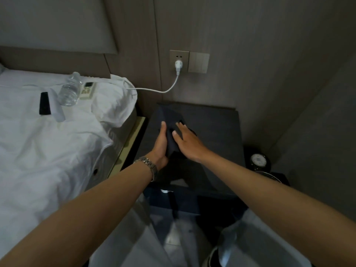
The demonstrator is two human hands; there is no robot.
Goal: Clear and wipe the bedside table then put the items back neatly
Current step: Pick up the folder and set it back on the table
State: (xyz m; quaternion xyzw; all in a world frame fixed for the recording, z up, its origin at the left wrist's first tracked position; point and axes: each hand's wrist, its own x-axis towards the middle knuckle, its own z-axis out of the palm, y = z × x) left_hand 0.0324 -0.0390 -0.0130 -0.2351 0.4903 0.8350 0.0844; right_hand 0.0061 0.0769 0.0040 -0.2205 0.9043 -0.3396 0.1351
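Observation:
The dark bedside table (215, 132) stands between the bed and the wall. A dark cloth (167, 120) lies on its left half. My left hand (160, 145), with a metal watch on the wrist, grips the cloth's left side. My right hand (187, 141) presses flat on the cloth with fingers spread. On the bed lie a clear water bottle (69, 90), a white remote control (87, 90), a black remote (44, 103) and a slim white object (57, 110).
A white charger (178, 65) sits in the wall socket, and its cable (154, 90) runs to the pillow (113, 101). A round dark object (259, 160) stands low to the right of the table. My legs and the floor are below.

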